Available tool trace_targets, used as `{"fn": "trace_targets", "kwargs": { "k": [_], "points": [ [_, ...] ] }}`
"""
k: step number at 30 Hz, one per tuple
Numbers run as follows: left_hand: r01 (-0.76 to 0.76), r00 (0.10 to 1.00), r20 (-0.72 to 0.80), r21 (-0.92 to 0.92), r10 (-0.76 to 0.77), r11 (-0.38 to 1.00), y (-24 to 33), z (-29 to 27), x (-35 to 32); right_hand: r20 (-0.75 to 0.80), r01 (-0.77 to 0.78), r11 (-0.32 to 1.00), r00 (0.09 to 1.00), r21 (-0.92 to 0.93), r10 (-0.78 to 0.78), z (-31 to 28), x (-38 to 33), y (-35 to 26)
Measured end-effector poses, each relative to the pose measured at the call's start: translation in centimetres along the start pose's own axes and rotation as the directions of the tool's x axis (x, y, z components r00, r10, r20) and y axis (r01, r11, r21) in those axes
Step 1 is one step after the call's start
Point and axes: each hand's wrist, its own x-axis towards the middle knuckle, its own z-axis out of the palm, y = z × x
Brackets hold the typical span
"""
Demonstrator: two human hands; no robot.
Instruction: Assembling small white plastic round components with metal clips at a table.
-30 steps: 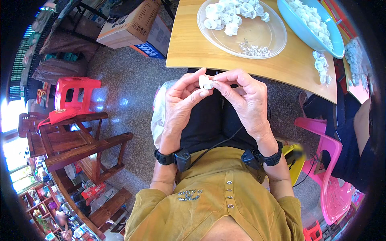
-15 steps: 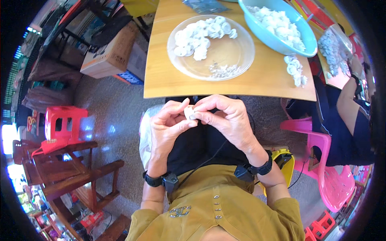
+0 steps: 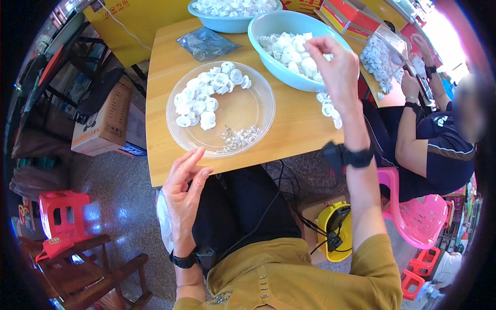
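My right hand reaches over a light blue basin heaped with small white plastic parts. Its thumb and forefinger are pinched together above the heap; whether they hold a part cannot be made out against the white. Nearer to me, my left hand is raised by the table's front edge, its fingers apart with nothing in them. Just beyond it lies a round clear plastic tray, with white round plastic parts along its left and far side and small shiny metal pieces near its front.
A second blue basin of white parts stands at the back, beside a bluish plastic bag. Loose white parts lie right of my basin. A co-worker sits at right near a grey heap. A yellow bucket stands below.
My hands have parted from around a small white part over my lap. The right one has gone forward and right to the basin; the left has opened. The view has shifted.
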Motion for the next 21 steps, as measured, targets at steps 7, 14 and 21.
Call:
{"fn": "trace_targets", "kwargs": {
  "k": [7,14,21],
  "points": [
    [-0.043,0.998,-0.026,0.255,0.052,0.966,-0.7,-0.1,1.7,-0.046,0.085,0.985,0.995,-0.152,-0.093,2.2,1.3,0.1],
    [-0.157,0.987,0.039,0.404,0.155,0.901,-1.2,-0.6,2.2,0.465,0.217,0.971,0.873,-0.103,-0.146,7.7,-4.1,-3.8],
    [-0.064,0.997,-0.018,0.353,0.075,0.933,-0.9,-1.0,2.1,0.55,0.386,0.91,0.798,-0.149,-0.248,9.5,-4.0,-1.8]
  ]
}}
